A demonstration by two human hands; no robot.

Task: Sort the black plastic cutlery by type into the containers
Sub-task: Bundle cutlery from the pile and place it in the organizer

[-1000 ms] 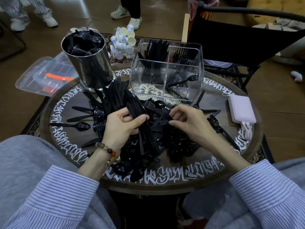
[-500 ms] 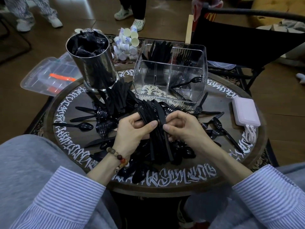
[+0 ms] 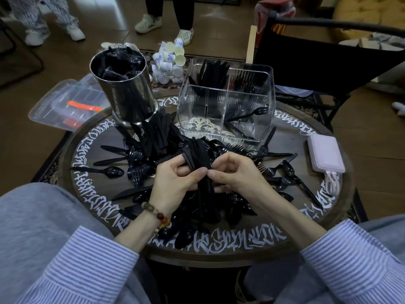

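A bundle of black plastic knives [image 3: 200, 159] stands nearly upright over the middle of the round table [image 3: 306, 229]. My left hand [image 3: 175, 183] grips the bundle from the left. My right hand [image 3: 234, 172] curls round it from the right, thumb tip meeting the left thumb. Loose black forks, spoons and knives [image 3: 149, 141] lie heaped around and under my hands. The clear divided container [image 3: 228, 102] behind holds knives in its back left part, forks in its back right part and a spoon in front. A steel cylinder [image 3: 125, 88] at back left is full of black cutlery.
A pale pink power bank [image 3: 325, 153] with a white cable lies at the table's right edge. A clear lidded box [image 3: 65, 104] sits on the floor to the left, small cups [image 3: 169, 62] behind. A black chair [image 3: 317, 62] stands at back right. People's legs stand beyond.
My right hand has come in from the fork pile to the bundle in my left hand and now closes on it. The bundle has turned more upright.
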